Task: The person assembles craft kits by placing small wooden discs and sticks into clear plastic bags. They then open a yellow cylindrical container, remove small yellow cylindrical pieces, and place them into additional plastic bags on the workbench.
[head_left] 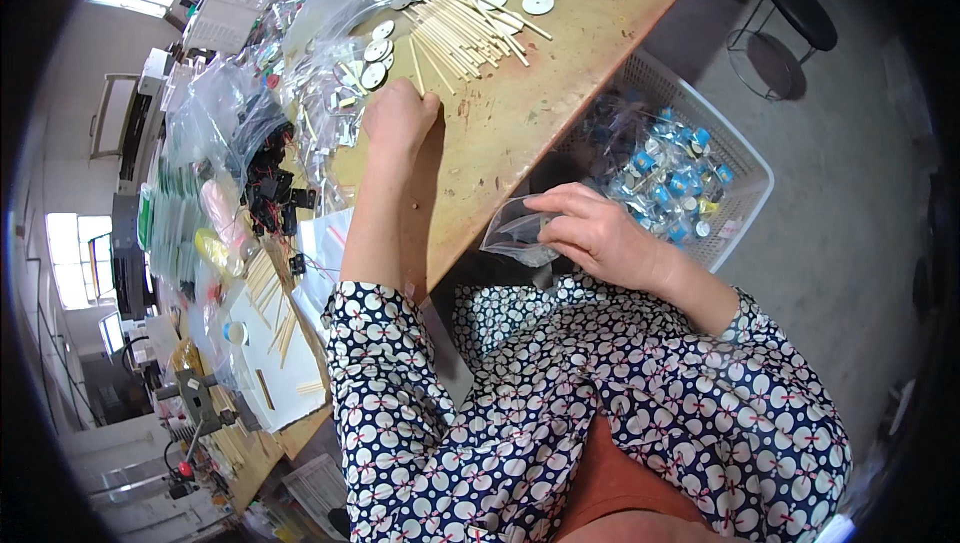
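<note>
My left hand (402,113) is over the wooden table, its fingers curled in. Whatever it pinches, if anything, is hidden. Just beyond it lies a loose pile of thin wooden sticks (468,38), and round pale discs (375,51) with small center holes rest beside it. In front of my body, off the table's edge, my right hand (600,238) grips a small clear plastic bag (515,233) between thumb and fingers. The bag looks open at its top; its contents are too unclear to tell.
A white plastic basket (757,158) full of small packed kits with blue parts stands right of the table. Clear bags of parts (225,108) and black components with wires (275,183) crowd the left. A black-topped stool (800,13) stands at far right.
</note>
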`<state>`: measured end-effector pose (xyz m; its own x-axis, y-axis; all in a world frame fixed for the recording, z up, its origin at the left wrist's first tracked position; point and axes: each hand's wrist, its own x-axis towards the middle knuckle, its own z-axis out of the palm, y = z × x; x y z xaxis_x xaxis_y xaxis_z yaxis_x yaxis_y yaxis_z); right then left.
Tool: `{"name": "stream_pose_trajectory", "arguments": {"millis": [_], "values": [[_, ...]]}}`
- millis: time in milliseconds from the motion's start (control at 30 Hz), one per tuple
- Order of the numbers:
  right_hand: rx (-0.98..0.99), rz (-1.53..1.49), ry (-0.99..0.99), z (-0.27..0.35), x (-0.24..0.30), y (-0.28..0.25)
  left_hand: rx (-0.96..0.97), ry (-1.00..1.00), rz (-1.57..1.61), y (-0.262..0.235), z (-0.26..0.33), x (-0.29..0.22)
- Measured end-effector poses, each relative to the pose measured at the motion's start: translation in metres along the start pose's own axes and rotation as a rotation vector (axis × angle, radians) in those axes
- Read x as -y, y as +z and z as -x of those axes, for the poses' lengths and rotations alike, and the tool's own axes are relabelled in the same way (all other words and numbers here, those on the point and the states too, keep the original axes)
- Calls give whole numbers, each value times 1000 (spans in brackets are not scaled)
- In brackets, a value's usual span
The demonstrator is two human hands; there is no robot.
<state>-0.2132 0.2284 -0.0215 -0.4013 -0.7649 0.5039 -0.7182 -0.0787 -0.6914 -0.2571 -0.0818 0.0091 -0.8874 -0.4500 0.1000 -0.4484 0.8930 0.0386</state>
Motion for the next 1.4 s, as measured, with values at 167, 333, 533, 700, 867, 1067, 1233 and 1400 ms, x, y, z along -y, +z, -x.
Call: {"name": "stream_pose_trajectory", "arguments": {"millis": [167, 333, 533, 700, 867, 1067, 1233, 1400], "values": [[-8, 34, 23, 7, -6, -7, 100, -62, -18, -16, -3, 7], [-32, 93, -27, 9, -11, -6, -176, -18, 484, -36, 58, 57], [-50, 131, -52, 8, -9, -6, -182, 128, 1062, -105, 188, 20], [11, 108, -116, -8, 6, 8, -145, 363, 649, -92, 222, 0], [-12, -10, -237, -16, 29, 17, -204, 584, 477, -41, 213, -32], [92, 2, -133, -5, 24, 2, 23, 644, 583, -33, 202, -41], [49, 56, -90, 8, 9, -9, 92, 794, 516, -49, 190, -52], [75, 96, -57, 20, -9, -8, 173, 745, 653, -49, 141, -59]]}}
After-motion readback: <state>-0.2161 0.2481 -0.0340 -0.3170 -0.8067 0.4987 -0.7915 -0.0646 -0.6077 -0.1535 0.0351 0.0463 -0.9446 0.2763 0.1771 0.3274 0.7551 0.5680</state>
